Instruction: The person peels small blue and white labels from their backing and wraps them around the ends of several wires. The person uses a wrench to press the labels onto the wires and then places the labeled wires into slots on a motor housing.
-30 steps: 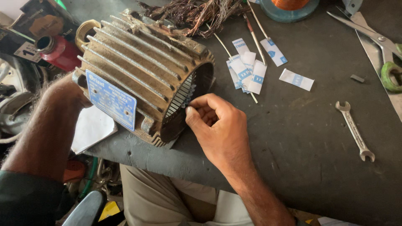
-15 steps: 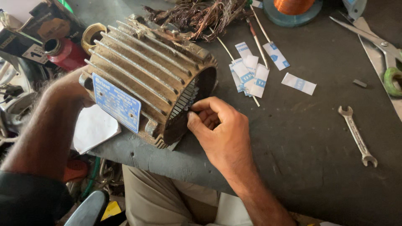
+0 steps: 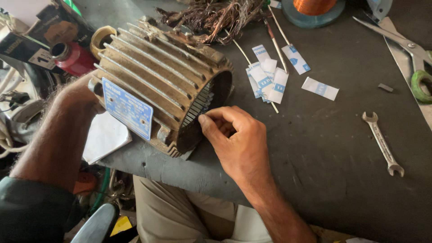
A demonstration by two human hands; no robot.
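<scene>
Right hand [image 3: 238, 144] fingers [image 3: 211, 122] at motor housing [image 3: 153, 85] open rim.

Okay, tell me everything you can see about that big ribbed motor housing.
The motor housing is a heavy, dull grey-brown cast-metal cylinder with long cooling fins along its outside and a blue rectangular nameplate fixed to its side. It lies on its side at the near edge of the dark workbench, open end facing right, showing thin stator slots inside the bore. The left hand steadies its closed end; the right hand pinches at the slots on the open rim.
</scene>
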